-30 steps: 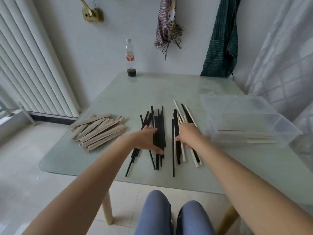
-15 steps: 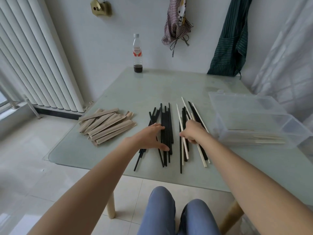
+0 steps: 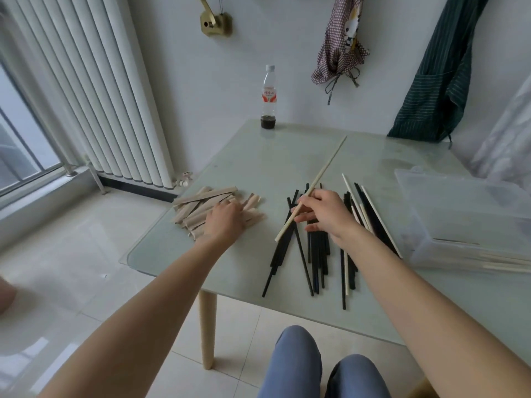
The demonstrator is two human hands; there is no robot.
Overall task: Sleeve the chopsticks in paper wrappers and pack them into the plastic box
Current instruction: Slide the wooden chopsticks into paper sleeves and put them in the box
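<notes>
Since one second ago both hands left the dark chopsticks: my left hand went over to the paper wrappers and now rests on the pile, fingers lying relaxed on the paper, not yet closed around one as far as I can see. My right hand pinches one pale chopstick near its low end and holds it raised, tip pointing away to the bottle. All other chopsticks lie loose on the glass table; the plastic box stands at right with some pale sticks inside. I judge two risks: the long stick can swing and miss the narrow wrapper opening, and my left fingers can drag several wrappers together.
</notes>
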